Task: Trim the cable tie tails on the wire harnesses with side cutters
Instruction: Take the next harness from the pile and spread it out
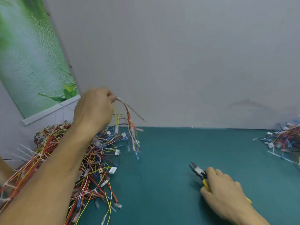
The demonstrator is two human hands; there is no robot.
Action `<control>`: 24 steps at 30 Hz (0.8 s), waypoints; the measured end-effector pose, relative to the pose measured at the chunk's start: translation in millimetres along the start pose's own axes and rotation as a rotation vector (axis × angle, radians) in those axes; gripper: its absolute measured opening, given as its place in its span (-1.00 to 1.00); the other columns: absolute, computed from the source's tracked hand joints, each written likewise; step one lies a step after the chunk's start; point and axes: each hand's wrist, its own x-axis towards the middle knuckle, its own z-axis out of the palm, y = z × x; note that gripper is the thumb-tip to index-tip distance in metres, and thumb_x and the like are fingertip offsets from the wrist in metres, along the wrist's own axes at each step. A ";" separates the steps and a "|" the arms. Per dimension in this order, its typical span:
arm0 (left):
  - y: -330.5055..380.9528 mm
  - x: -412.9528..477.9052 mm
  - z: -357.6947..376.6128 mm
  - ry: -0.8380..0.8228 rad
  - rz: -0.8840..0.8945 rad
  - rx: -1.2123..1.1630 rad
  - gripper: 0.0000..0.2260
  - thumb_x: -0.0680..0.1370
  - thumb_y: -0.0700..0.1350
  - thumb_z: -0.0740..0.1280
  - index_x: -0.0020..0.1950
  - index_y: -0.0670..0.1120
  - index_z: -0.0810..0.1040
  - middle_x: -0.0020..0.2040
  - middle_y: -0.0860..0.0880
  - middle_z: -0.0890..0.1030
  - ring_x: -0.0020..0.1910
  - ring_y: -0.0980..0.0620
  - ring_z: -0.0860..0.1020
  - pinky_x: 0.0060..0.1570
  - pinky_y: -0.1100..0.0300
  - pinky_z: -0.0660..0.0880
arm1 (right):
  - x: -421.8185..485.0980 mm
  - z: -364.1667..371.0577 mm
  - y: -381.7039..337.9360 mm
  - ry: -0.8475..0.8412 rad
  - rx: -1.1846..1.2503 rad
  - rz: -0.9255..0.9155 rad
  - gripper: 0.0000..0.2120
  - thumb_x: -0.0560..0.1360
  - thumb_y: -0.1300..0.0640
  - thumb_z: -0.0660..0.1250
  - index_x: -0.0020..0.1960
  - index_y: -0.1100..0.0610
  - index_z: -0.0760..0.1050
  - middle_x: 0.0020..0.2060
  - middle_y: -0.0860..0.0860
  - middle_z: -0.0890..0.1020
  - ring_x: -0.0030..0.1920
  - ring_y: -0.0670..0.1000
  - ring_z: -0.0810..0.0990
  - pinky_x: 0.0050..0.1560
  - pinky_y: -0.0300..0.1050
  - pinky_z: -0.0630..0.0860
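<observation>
My left hand (95, 108) is raised above the table and pinches one wire harness (129, 125) by its top, so the red, yellow and white wires and connectors dangle down, blurred. A thin white cable tie tail sticks up near the top of that harness. My right hand (222, 190) rests low on the table and grips the yellow handles of the side cutters (198, 172). Their dark jaws point up and left, slightly apart, with nothing between them. The cutters are well to the right of and below the hanging harness.
A large tangled pile of harnesses (78, 161) with white tie tails covers the left of the teal table mat (170, 176). A smaller pile of harnesses (285, 138) lies at the far right edge. A grey wall stands behind, with a green poster (30, 62) on the left.
</observation>
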 end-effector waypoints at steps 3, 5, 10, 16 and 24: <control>25.5 9.7 -18.4 0.117 0.136 -0.099 -0.82 0.60 -0.11 0.27 -0.01 -0.16 0.64 -0.09 -0.15 0.66 -0.06 -0.20 0.54 -0.11 0.11 0.36 | 3.1 -12.2 0.6 0.088 0.265 0.090 -0.88 0.52 0.13 0.14 -0.16 0.01 0.22 -0.23 -0.07 0.45 -0.22 0.02 0.43 -0.21 -0.06 0.35; 43.4 16.1 -25.3 0.138 0.196 -0.231 -0.84 0.59 -0.12 0.28 -0.04 -0.14 0.63 -0.25 0.02 0.60 -0.22 0.00 0.49 -0.23 0.25 0.26 | 8.0 -23.2 1.8 0.136 0.629 0.178 -0.90 0.53 0.22 0.19 -0.15 0.09 0.33 -0.29 0.00 0.50 -0.34 0.02 0.45 -0.33 -0.08 0.34; 88.3 12.9 -15.1 0.137 0.289 -0.629 -0.89 0.58 -0.14 0.30 -0.04 -0.08 0.63 -0.28 0.16 0.51 -0.30 0.29 0.44 -0.26 0.45 0.28 | 17.3 -60.8 -4.9 -0.140 1.773 0.360 -0.73 0.56 -0.03 0.27 -0.03 0.20 0.47 -0.49 0.04 0.39 -0.62 -0.05 0.22 -0.61 -0.23 0.25; 120.1 -31.6 57.8 0.061 0.469 -0.729 -0.90 0.54 -0.22 0.34 -0.05 -0.19 0.65 -0.17 -0.09 0.56 -0.18 0.20 0.46 -0.10 0.45 0.31 | 32.5 -73.6 25.6 -0.077 2.011 0.522 -0.77 0.55 0.00 0.18 -0.15 0.16 0.40 -0.36 0.13 0.54 -0.62 -0.02 0.38 -0.59 -0.24 0.33; 113.9 -146.2 170.1 -0.526 0.310 -0.539 -0.79 0.60 -0.10 0.27 0.16 -0.07 0.64 0.02 -0.10 0.54 0.06 -0.07 0.51 0.11 0.25 0.36 | 25.4 -47.6 65.9 -0.060 1.976 0.716 -0.86 0.17 0.36 0.12 -0.35 0.15 0.29 -0.50 0.11 0.33 -0.43 0.06 0.28 -0.29 -0.11 0.24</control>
